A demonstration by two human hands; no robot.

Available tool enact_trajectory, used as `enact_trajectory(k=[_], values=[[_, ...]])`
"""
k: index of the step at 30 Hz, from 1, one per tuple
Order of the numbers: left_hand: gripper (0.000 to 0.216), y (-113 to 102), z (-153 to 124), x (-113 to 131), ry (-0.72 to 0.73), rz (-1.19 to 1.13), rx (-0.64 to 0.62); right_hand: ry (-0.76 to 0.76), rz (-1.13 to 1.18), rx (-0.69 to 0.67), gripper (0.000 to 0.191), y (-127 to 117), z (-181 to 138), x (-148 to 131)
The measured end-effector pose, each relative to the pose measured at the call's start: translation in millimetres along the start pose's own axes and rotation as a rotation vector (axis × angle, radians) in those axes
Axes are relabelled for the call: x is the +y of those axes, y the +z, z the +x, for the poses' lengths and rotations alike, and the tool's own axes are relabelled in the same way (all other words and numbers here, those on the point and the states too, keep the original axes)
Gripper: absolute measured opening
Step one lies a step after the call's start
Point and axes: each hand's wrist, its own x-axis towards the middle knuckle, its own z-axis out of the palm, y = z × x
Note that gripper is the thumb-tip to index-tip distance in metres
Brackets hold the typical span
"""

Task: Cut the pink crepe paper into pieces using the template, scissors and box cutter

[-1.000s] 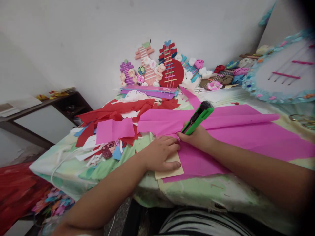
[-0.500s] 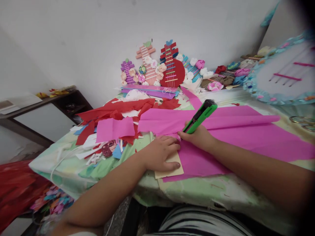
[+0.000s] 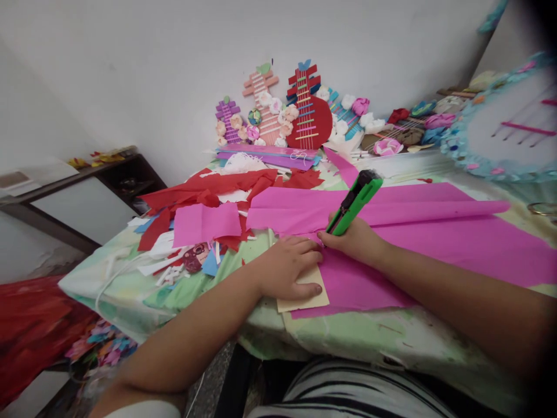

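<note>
My left hand lies flat, fingers spread, pressing a tan card piece onto the table near its front edge. My right hand is closed round a green and black utility knife, its tip pointing down at the card's far edge, right beside my left fingertips. A large pink paper sheet lies under the card and runs off to the right, with a fold or roll along its far side. The knife's blade is hidden between my hands.
Red paper scraps, a smaller pink sheet and white and blue offcuts litter the table's left side. Paper guitar crafts with flowers lean on the back wall. A round blue-trimmed craft stands at right. A dark shelf is at left.
Both hands have kept their places on the card and paper; the knife has tilted slightly. The camera has shifted a little, moving the scene up and right.
</note>
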Motion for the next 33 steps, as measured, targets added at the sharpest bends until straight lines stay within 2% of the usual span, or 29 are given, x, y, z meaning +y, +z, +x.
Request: enact_trajectory(k=[6,13,26,33], values=[[0.038,-0.4,0.6,0.8,-0.012,-0.013,-0.017,-0.063,-0.050,-0.042,0.032,2.0,0.9,2.0],[0.044,0.0,-0.3,0.6,-0.001,-0.017,-0.006,-0.010,0.064,0.037,0.031,-1.7,0.1,1.5],[0.040,-0.6,0.3,0.4,-0.006,-0.022,-0.008,-0.038,0.011,-0.063,0.032,0.6,-1.5,1.6],[0.042,-0.7,0.2,0.3,0.002,-0.025,-0.011,0.000,0.067,-0.037,0.034,-2.2,-1.5,2.1]])
